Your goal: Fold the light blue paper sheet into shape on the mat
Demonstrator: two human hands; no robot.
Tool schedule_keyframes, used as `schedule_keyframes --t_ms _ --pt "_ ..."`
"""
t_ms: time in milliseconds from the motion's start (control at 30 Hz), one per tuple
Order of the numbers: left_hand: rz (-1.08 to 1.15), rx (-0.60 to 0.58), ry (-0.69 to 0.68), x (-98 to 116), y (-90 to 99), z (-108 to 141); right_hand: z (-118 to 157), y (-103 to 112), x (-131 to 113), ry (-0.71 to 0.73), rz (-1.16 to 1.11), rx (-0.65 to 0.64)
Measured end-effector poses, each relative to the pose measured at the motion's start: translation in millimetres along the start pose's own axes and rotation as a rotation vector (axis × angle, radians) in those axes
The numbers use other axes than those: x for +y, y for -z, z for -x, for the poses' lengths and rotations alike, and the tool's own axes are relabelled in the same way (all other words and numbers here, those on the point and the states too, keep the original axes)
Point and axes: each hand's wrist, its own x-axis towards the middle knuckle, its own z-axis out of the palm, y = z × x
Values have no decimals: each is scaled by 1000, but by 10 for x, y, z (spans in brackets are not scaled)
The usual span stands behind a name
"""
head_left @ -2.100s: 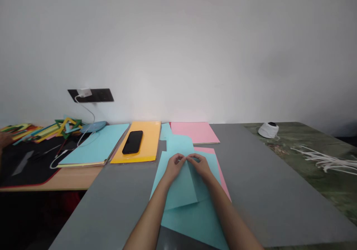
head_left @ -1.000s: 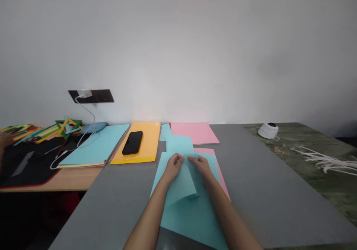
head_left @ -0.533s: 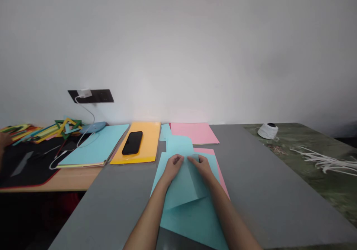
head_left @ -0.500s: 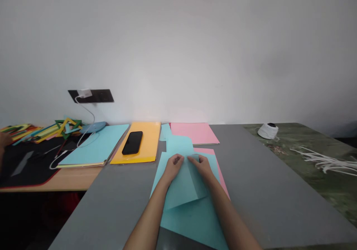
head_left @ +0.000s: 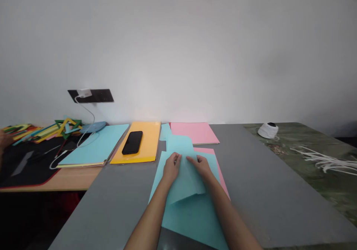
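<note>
Between my hands, a light blue sheet of paper [head_left: 185, 183] is creased, its near edge lifted off the larger blue sheet [head_left: 192, 220] below. My left hand [head_left: 172, 166] pinches this paper near its middle, thumb and fingertips together. Just to the right, my right hand [head_left: 201, 165] closes on the same sheet, index finger stretched toward the left hand's fingertips. The far part of the sheet extends flat past both hands. A pink sheet [head_left: 221, 175] peeks out from under the blue ones on the right.
A black phone [head_left: 132, 143] lies on a yellow paper pack [head_left: 150, 140]. Pink paper [head_left: 193, 132] is by the wall. Leftward are a blue paper stack [head_left: 97, 146], a white cable [head_left: 90, 114], coloured strips [head_left: 41, 132] and another person's hand [head_left: 4, 140]. A string spool [head_left: 268, 131] and white cords [head_left: 331, 162] lie right.
Both hands have shifted slightly, the left one a little leftward. The near edge of the creased blue paper has risen and its right part has curled more.
</note>
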Motion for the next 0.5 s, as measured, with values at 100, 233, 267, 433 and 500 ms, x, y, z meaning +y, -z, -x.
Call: schedule_keyframes --t_ms 100,233,267,433,500 --pt "30 -18 16 11 6 3 2 5 -12 -7 10 -14" --pt "114 -71 46 33 -4 -5 7 2 -12 38 8 38" --pt "133 -73 50 37 -6 -10 11 0 -12 41 10 46" --pt "177 -51 62 43 -7 -36 25 -15 -8 28 -6 72" --pt "188 -49 65 42 -8 -38 21 -19 0 21 -5 85"
